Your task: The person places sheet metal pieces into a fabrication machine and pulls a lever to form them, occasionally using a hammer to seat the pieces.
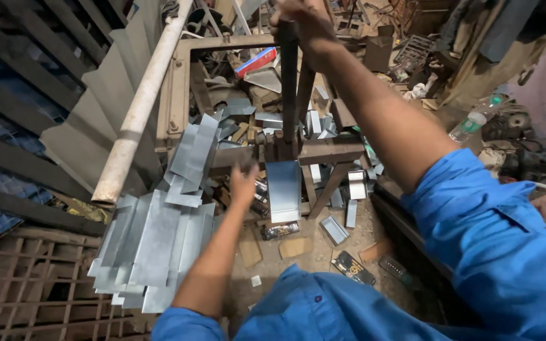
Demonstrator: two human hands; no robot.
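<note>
Head view: right hand (304, 22) closed its grip around the upright lever (288, 88); left hand (243, 183), grip unclear, reached beside the sheet (284, 189) hanging from the press (276, 148); strips (153, 246) lay left.

Beyond my grip lay a dirt floor (311, 252) strewn with metal offcuts (336, 228); left of it, dark slatted panels (14, 126) and a pale pipe (137, 110); behind it, dim cluttered shelving (412, 38).
</note>
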